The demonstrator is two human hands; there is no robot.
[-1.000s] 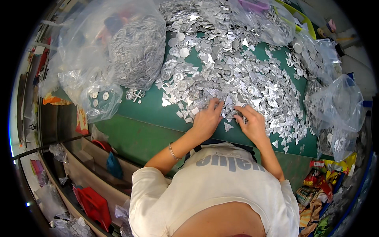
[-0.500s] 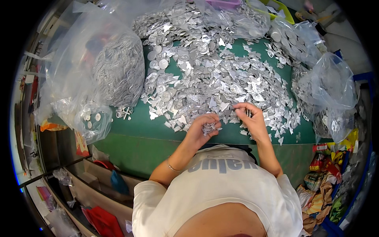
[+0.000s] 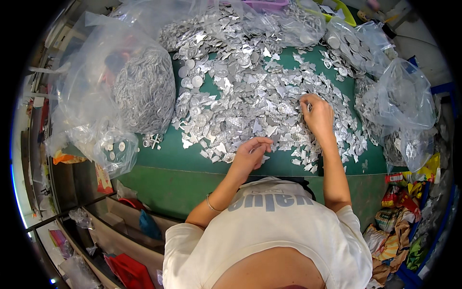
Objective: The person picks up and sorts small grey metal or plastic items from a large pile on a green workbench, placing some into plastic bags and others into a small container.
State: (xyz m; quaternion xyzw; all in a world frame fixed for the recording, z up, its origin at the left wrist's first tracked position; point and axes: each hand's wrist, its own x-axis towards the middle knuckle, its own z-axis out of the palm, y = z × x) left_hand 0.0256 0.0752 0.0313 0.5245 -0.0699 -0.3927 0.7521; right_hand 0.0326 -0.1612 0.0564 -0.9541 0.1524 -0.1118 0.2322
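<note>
The green tabletop (image 3: 178, 156) stretches under the left hand (image 3: 252, 155) and the right hand (image 3: 318, 113). A heap of silvery pieces (image 3: 269, 101) lies in front of them, maybe spread out so it's easy to reach. A big clear bag (image 3: 86, 91), well left of both, maybe keeps its grey load (image 3: 147, 91) together. Both hands look half curled, the right over the heap, the left by its near edge; I can't tell what they hold.

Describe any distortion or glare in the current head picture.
In the head view, black corners and a slightly bowed near edge on the green table; also in the head view, bright glints across the silvery pieces and whitish sheen on the large clear bag.
</note>
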